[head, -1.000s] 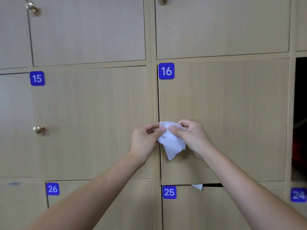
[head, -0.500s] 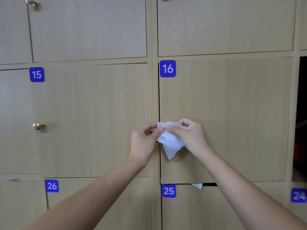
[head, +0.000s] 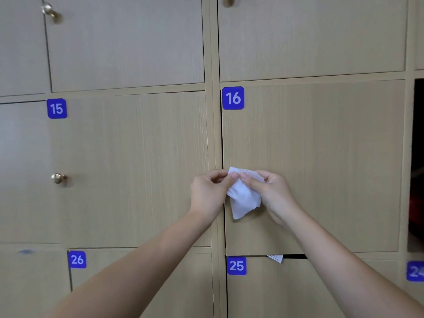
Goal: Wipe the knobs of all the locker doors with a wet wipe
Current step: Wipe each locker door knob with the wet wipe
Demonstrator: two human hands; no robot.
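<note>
We still pinch the white wet wipe (head: 243, 195) between our left hand (head: 210, 195) and right hand (head: 273, 195), at the left edge of locker door 16 (head: 321, 157). Little has changed; the wipe hangs slightly more bunched, and door 15's brass knob (head: 58, 178) stays uncovered.

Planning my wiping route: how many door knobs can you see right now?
3: one on door 15, one top left, one at the top edge. Door 16's may be hidden behind the wipe.
</note>
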